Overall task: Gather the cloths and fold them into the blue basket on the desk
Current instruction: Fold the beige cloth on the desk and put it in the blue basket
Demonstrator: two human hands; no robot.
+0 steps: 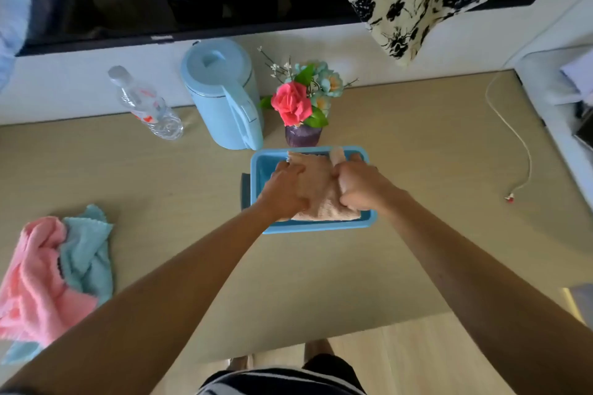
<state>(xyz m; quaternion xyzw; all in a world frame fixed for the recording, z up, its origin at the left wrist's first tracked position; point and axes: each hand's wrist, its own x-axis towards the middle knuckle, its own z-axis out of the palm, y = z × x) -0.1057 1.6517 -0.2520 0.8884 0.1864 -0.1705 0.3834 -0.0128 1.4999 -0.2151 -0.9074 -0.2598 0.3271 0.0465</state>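
— So, from the head camera, what step are we on?

— Packing, I'd say. A folded beige cloth (316,189) lies inside the blue basket (308,227), which sits on the surface (417,234) just in front of a small purple vase of flowers (303,135). Both hands are down in the basket on top of that cloth.

— Are they gripping it?

— The left hand (285,189) lies fairly flat with fingers spread, pressing on the cloth's left side rather than holding it. The right hand (361,186) is curled, knuckles up, on the right side; it looks bunched against the cloth, but I cannot tell whether the fingers actually pinch any fabric.

— And the other cloths?

— A pink cloth (30,279) and a light blue cloth (86,253) lie crumpled together at the left edge of the surface, well apart from the basket. They are unfolded.

— So what does the next move need?

— By my reckoning, both hands lift clear of the basket, then the left reaches across to that heap. One cloth has to be separated from the other, since they overlap, and spread flat before folding. The kettle (224,96) and bottle (144,104) stand behind, out of the path.
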